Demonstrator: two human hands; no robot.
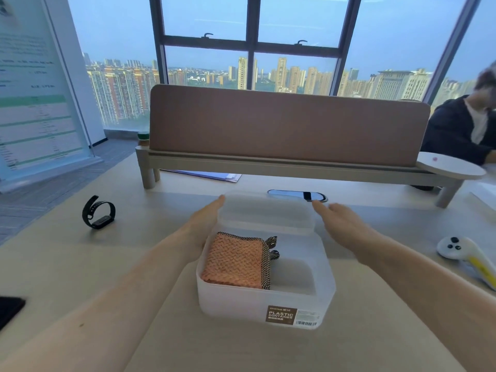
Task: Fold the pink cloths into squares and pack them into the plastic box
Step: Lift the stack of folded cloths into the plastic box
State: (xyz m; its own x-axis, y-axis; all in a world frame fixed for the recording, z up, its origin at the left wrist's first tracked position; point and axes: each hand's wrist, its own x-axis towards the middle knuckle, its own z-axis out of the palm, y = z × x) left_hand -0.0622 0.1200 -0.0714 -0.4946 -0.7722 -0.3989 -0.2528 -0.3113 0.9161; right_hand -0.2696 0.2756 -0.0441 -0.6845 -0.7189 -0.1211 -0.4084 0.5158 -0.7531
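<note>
Head view. The box (233, 304) sits open on the tabletop (134, 251), directly in front of the person. One folded cloth (233, 261) lies flat in its left half, dark trim toward the middle. The right half is bare. No other pink cloth is in sight.

The lid (268, 213) lies across the far rim of the box. I cannot tell whether it rests there or is being carried. The left hand (206, 218) is against the lid's left end, fingers (220, 199) straight and together, thumb hidden behind the plastic. The right hand (346, 224) is just beside the lid's right end, fingers straight and slightly apart, holding nothing. Contact there is uncertain.

Judgement: the step in hand is closing the box.

To do it well:
- Take the lid evenly by both short ends and keep it level.
- Draw it toward the near rim and line up the corners before pressing.
- The cloth's trim loop stands up near the middle. Tuck it below the rim first, or the lid may pinch it and sit proud.
- Press at the corners, not the centre, as the thin plastic probably flexes.
- Push straight down, because the box looks light and could slide.
</note>
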